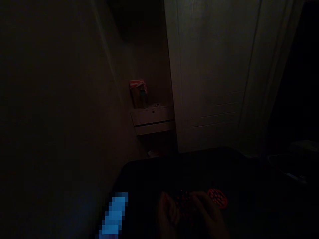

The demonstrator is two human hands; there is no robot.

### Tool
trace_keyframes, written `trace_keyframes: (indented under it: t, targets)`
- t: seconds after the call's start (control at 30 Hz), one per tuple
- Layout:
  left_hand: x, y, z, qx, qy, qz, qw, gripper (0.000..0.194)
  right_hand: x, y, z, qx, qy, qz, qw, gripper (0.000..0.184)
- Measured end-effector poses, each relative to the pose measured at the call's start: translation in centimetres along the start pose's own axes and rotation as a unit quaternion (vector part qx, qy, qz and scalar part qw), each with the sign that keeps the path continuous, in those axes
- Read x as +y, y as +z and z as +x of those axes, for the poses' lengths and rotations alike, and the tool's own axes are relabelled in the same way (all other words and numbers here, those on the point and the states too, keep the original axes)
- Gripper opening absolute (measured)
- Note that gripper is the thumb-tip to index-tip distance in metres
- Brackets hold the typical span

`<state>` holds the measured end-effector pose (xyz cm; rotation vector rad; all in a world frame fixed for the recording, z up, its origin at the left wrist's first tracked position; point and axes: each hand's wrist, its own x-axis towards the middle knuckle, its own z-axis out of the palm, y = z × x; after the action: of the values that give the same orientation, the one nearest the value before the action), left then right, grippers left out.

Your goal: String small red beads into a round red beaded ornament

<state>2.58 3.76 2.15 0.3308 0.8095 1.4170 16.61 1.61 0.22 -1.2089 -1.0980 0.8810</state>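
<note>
The picture is very dark. Low in the middle of the head view, my left hand (168, 210) is closed, with its fingers curled inward and its thumb upright. Opposite it, my right hand (208, 209) bends its fingers over the upper right of a dark piece with red dots (183, 200). That piece lies between both hands, and its kind cannot be made out. My left fingers appear to hold its left side. Just beyond my right hand is a round red-rimmed disc (219, 198) with a dotted pattern, resting on the dark surface.
A dark bed-like surface (199, 169) spreads under the hands. At lower left glows a blurred blue screen (114, 214). Behind stand a pale panelled door (209, 73) and a small drawer unit (154, 116) with a red-topped bag (138, 94) on it. A wall (54, 99) runs along the left.
</note>
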Motion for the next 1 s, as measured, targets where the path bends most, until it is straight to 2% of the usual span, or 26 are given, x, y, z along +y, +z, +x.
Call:
trace_keyframes:
  t: [0.13, 0.3, 0.53, 0.73, 1.0]
  targets:
    - [-0.2, -0.3, 0.2, 0.007, -0.013, 0.001, 1.0, 0.064, -0.1, -0.1, 0.2, -0.007, -0.012, -0.005, 1.0, 0.032]
    - [-0.4, -0.6, 0.5, -0.022, -0.012, 0.013, 1.0, 0.062, -0.7, -0.1, 0.2, -0.02, -0.009, -0.002, 1.0, 0.032]
    - [-0.4, -0.2, 0.2, -0.009, -0.01, 0.006, 1.0, 0.062, -1.3, -0.2, 0.1, -0.026, -0.022, 0.014, 0.999, 0.035]
    - [-0.4, -0.3, 0.1, -0.013, -0.015, 0.013, 1.0, 0.061, -0.9, -0.3, 0.0, -0.037, 0.018, 0.02, 0.999, 0.039]
    - [-0.4, -0.1, 0.0, -0.001, -0.008, 0.013, 1.0, 0.063, -0.5, -0.3, 0.0, -0.062, 0.016, 0.002, 0.998, 0.037]
